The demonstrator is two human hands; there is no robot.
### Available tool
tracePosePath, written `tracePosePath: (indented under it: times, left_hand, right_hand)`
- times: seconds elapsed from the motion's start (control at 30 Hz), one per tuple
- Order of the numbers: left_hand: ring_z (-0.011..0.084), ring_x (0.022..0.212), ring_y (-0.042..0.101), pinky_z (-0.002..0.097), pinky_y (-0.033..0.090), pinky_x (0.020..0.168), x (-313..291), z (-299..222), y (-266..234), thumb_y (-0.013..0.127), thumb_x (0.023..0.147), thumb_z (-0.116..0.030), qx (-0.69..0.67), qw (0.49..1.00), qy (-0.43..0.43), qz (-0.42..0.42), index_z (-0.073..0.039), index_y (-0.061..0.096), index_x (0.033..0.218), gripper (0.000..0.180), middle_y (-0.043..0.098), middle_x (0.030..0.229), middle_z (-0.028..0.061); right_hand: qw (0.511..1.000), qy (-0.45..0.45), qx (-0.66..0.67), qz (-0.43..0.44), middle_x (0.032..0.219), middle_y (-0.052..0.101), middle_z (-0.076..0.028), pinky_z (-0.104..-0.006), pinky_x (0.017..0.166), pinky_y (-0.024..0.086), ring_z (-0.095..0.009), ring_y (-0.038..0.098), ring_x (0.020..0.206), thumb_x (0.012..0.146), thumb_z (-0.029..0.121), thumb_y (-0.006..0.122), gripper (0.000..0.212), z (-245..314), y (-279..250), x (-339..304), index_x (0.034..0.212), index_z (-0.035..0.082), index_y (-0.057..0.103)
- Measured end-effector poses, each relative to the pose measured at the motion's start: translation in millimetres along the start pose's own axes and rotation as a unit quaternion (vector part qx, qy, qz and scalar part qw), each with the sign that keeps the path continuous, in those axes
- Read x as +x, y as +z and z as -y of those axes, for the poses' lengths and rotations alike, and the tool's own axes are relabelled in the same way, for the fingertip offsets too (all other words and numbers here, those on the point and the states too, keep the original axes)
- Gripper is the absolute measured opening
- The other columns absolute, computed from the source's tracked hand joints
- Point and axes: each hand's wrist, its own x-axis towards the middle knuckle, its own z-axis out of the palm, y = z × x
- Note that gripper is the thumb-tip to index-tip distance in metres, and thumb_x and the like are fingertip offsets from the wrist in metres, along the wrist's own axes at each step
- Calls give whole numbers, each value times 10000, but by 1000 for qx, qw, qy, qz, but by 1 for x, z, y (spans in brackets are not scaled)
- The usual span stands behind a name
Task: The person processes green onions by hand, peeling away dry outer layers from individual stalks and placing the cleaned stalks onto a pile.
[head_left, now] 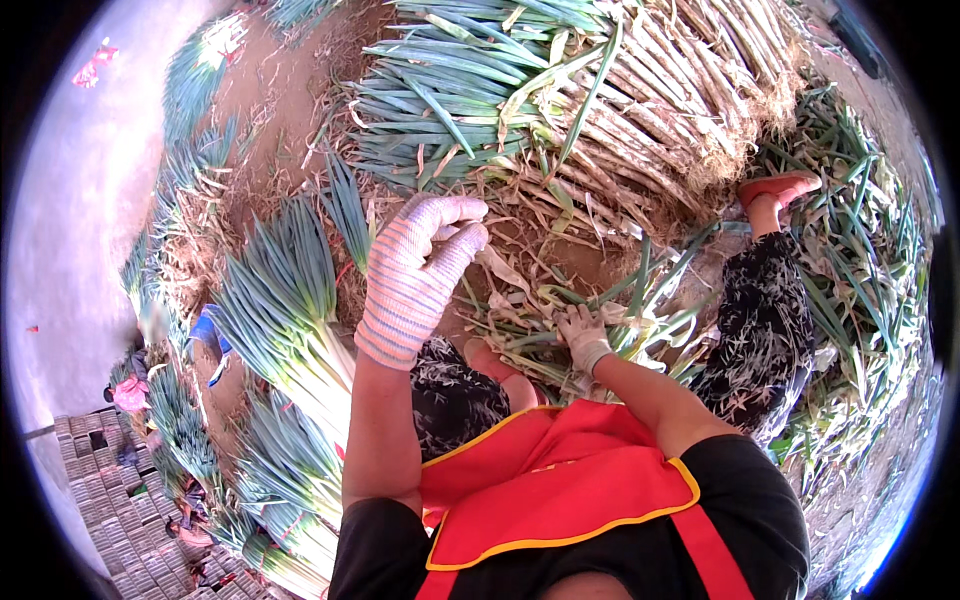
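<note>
My left hand [412, 275], in a striped knit glove, is raised over the ground with thumb and fingers slightly apart. Nothing shows between them. Lower down, my right hand [584, 336], in a pale glove, lies with its fingers spread on a heap of loose green onion leaves [650, 315] between my legs. Beyond both hands is a large pile of long green onions [640, 95], leaves to the left and rooty, soil-covered ends to the right. To the left of my left arm stand cleaned green onions [290, 285] with bright white stems.
More bundled green onions [285, 460] line the left side. Discarded leaves [850, 250] cover the ground to the right, beyond my leg and red shoe [780, 188]. Stacked grey blocks [130, 500] and other people, one in pink [130, 393], are at the far left.
</note>
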Motion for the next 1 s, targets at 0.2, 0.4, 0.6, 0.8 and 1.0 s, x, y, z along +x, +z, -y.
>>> tracePosePath:
  times: [0.2,0.4,0.6,0.8,1.0]
  left_hand:
    - [69,835,600,213,478,754,-6,4,-7,640,865,-6,45,999,24,-8,-22,658,1052,189,653,927,0]
    - [99,830,619,240,504,754,-12,0,-8,647,867,-22,51,998,47,5,-24,664,1023,157,653,931,24]
    - [114,832,627,250,513,753,-5,-2,-1,652,855,-10,16,999,46,22,-9,660,1010,154,636,916,45]
    - [142,864,631,261,508,779,-1,-6,-3,658,842,-13,62,998,14,14,-25,670,1024,183,636,961,64]
    - [145,884,635,278,502,765,11,-2,-8,675,839,-80,121,992,17,5,-44,678,1018,182,646,951,67]
  right_hand:
    - [992,-48,-59,104,1000,618,-91,-451,774,500,-291,590,1029,902,182,484,332,-97,-18,-47,1220,222,569]
    - [905,-307,-289,59,1251,613,-114,-484,896,484,-316,596,1127,881,378,550,413,-222,-13,-103,1203,138,650]
    - [981,-74,-172,49,935,705,-90,-426,799,532,-294,661,927,841,243,604,203,-172,-42,7,919,100,724]
    - [954,224,-175,-93,1447,351,-196,-371,983,483,-302,420,1289,949,214,469,501,-141,-216,99,1380,-12,353]
    - [937,314,36,-148,1322,527,-152,-442,1086,319,-315,469,1255,871,243,535,482,-186,-250,149,1325,95,476]
